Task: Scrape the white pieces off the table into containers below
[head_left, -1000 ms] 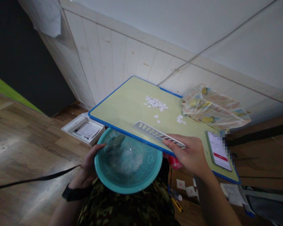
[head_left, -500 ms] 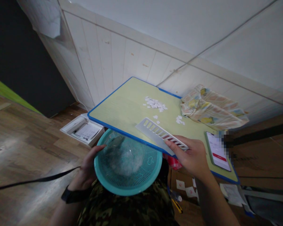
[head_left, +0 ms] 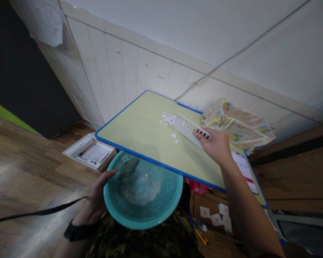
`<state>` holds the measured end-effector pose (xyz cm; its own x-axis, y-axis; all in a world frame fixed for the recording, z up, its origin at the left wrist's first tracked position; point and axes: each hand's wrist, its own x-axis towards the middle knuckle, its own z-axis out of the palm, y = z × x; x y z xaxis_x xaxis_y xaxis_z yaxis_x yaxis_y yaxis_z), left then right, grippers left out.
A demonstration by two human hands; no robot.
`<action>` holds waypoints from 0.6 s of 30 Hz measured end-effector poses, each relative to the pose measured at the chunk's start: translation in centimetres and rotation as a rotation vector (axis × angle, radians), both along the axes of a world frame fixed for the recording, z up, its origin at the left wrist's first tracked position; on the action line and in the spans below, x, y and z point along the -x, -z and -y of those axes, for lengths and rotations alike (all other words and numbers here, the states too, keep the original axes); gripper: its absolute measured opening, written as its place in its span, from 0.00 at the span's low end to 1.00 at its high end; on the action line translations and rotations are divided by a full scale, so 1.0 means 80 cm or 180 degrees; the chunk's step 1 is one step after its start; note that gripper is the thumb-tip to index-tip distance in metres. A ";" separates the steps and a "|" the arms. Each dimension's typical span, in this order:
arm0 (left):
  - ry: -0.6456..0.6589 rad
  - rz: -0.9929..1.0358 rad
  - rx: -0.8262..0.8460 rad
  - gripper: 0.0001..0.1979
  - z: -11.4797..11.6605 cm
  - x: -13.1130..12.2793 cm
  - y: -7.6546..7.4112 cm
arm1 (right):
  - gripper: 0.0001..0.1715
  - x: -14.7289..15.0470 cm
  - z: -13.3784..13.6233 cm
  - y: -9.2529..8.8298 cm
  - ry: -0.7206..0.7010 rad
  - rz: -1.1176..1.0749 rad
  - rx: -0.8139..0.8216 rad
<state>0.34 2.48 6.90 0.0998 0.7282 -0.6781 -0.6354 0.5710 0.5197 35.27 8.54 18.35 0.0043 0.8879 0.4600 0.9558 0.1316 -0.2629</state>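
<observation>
My left hand (head_left: pixel 99 191) grips the left rim of a teal plastic colander (head_left: pixel 142 223) that sits on my lap, partly under the table edge. Whitish, clear-looking stuff (head_left: pixel 141 182) lies in its bottom; I cannot tell what it is. Above the pale green table (head_left: pixel 131 125), my right hand (head_left: pixel 217 145) is closed on the right end of a flat white slotted strip (head_left: pixel 187 129). The strip is tilted, with its far end by a pile of small white paper scraps (head_left: pixel 167 117) and partly in front of it. A few scraps (head_left: pixel 173 135) lie nearer me.
A patterned cloth (head_left: pixel 237 122) lies at the table's back right, with a phone (head_left: pixel 244 172) near the right edge. An open white box (head_left: pixel 90 152) is on the floor at left. Brown cardboard (head_left: pixel 301 172) stands at right. White cards (head_left: pixel 216 219) and a yellow cutter (head_left: pixel 201 237) lie below.
My right hand has carried the slotted strip away from me across the table, from the near edge to the scraps. My left hand keeps its hold on the colander.
</observation>
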 end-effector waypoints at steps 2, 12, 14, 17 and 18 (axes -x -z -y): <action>-0.0006 0.0052 0.0042 0.08 -0.001 -0.001 0.000 | 0.17 0.001 -0.005 0.002 -0.0005 -0.0013 0.0023; -0.0066 0.0065 0.0102 0.11 -0.002 0.000 0.003 | 0.17 0.008 -0.002 -0.005 -0.0273 -0.0152 0.0246; -0.0027 0.0085 0.0065 0.11 -0.002 0.000 0.002 | 0.16 0.009 0.001 -0.009 -0.0315 -0.0183 0.0181; -0.0043 0.0061 0.0033 0.10 -0.001 -0.001 0.001 | 0.15 0.007 0.000 -0.011 -0.0181 -0.0037 0.0000; -0.0064 0.0046 0.0040 0.10 -0.001 -0.001 0.000 | 0.15 0.006 -0.001 -0.010 -0.0118 0.0049 -0.0014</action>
<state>0.41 2.56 6.86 0.0949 0.7216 -0.6858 -0.6543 0.5644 0.5033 34.77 8.65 19.18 -0.0357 0.8854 0.4635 0.9542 0.1680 -0.2475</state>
